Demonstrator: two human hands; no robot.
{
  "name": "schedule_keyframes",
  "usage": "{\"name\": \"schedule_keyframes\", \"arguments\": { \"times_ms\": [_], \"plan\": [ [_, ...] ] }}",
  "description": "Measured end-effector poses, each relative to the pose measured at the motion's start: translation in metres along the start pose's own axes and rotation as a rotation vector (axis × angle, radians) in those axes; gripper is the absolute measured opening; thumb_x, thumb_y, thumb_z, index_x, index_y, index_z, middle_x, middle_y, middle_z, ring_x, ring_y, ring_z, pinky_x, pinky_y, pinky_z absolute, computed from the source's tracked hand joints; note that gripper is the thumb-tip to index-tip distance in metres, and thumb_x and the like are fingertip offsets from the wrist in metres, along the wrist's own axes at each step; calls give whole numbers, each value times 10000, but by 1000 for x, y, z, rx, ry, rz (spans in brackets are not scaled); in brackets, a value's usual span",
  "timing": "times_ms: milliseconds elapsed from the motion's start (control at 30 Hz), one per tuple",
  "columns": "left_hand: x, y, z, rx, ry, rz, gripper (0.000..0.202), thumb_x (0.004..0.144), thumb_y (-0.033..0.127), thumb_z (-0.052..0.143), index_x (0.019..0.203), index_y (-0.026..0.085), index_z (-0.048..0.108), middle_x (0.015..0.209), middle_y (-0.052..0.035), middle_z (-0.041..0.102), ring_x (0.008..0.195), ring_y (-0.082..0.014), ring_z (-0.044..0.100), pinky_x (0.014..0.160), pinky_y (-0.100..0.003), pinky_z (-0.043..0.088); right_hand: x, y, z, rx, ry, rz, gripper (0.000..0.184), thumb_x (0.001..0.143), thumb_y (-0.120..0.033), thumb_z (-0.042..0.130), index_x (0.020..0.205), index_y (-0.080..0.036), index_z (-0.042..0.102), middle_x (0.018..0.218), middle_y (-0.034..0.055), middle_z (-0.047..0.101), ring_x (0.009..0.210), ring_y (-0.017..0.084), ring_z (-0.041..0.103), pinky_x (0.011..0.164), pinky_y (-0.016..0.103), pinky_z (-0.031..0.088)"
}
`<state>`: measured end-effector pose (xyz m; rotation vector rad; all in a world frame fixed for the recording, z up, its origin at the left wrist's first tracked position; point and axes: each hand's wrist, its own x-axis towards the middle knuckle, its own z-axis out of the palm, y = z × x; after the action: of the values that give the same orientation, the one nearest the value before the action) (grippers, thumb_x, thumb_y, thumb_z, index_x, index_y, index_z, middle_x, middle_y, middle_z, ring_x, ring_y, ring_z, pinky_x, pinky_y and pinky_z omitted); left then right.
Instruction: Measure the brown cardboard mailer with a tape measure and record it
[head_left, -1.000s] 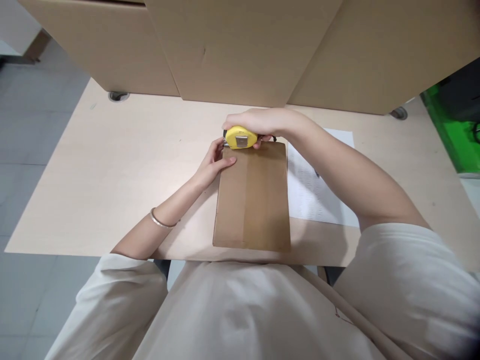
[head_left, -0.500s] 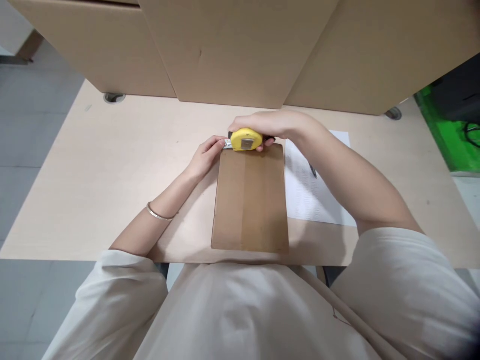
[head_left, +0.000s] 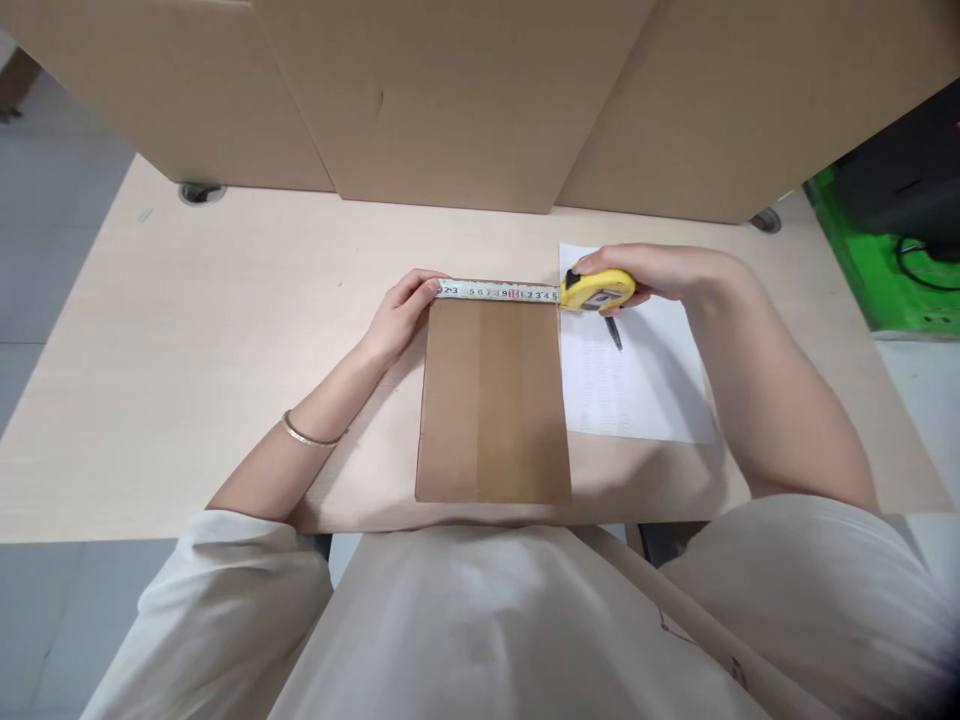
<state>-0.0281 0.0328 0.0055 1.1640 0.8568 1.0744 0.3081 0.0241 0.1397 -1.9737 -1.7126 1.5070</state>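
Note:
A flat brown cardboard box (head_left: pixel 493 400) lies on the pale wooden desk (head_left: pixel 225 330) in front of me. Along its far edge runs the white blade of a tape measure (head_left: pixel 499 291). My left hand (head_left: pixel 397 315) pinches the blade's end at the box's far left corner. My right hand (head_left: pixel 660 272) is closed round the yellow tape measure case (head_left: pixel 596 290), just past the box's far right corner and over a printed sheet of paper (head_left: pixel 637 375).
A dark pen (head_left: pixel 614 332) lies on the paper beside the case. Tall wooden partition panels (head_left: pixel 450 100) stand along the desk's far edge. A green object (head_left: pixel 877 260) sits off the right side. Two cable holes mark the desk's far corners.
My right hand has pulled the yellow case rightward from the box's far left corner to its far right corner, drawing out the blade. My left hand stayed at the left corner.

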Motion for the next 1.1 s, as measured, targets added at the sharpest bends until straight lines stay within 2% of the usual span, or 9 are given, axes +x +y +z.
{"name": "schedule_keyframes", "arguments": {
  "times_ms": [67,167,367,500,600,767,900,1000,1100],
  "plan": [
    [0,1,1,-6,0,0,427,866,650,898,1029,264,819,1060,-29,790,1053,-220,706,1040,-364,528,6,-1,5,56,33,46,328,979,-516,730,916,-195,754,887,90,730,644,183,647,563,294,503],
    [-1,2,2,-24,-1,-12,454,830,668,928,1013,265,827,1033,-20,793,1033,-215,709,1025,-359,533,10,-6,8,76,62,102,320,977,-499,730,894,-191,760,873,94,733,615,180,641,585,312,533],
    [-1,5,3,-49,7,-33,519,755,708,968,993,268,832,1018,-15,788,1024,-215,699,1025,-358,529,5,-12,7,42,51,117,334,1000,-496,699,877,-188,742,865,87,731,588,160,608,541,295,481],
    [-1,3,2,-2,8,-10,520,792,719,931,1017,264,817,1087,-36,799,1103,-239,708,1091,-386,525,-6,-22,-1,-51,29,61,357,1033,-523,681,926,-185,722,838,66,699,595,132,570,497,269,374],
    [0,2,2,25,0,0,508,826,721,898,1030,265,808,1127,-46,803,1158,-249,707,1126,-395,518,-10,-40,0,-56,38,34,402,1092,-526,583,960,-167,705,834,73,679,620,121,552,528,265,359],
    [-1,0,1,35,13,13,521,828,734,882,1027,260,799,1124,-52,802,1168,-248,707,1124,-380,514,2,-81,31,-132,-145,-128,404,1046,-525,567,825,-195,638,661,39,561,538,127,428,480,287,236],
    [2,-4,1,15,15,-15,543,830,748,862,1020,248,763,1127,-55,799,1168,-260,718,1098,-396,534,19,-111,65,-150,-199,-192,395,985,-550,620,776,-216,589,621,30,536,491,139,378,459,318,232],
    [5,-5,4,-13,0,-37,557,836,756,845,1038,246,750,1199,-74,811,1246,-295,719,1133,-438,544,28,-122,78,-179,-213,-241,413,989,-558,614,762,-215,574,623,38,538,495,146,391,457,323,252],
    [-7,-1,0,-6,34,-53,672,885,856,716,1170,250,768,1373,-125,788,1437,-354,666,1261,-519,501,29,-122,78,-147,-205,-267,406,975,-571,632,780,-220,570,630,35,540,500,151,413,462,321,275]
  ]
}}
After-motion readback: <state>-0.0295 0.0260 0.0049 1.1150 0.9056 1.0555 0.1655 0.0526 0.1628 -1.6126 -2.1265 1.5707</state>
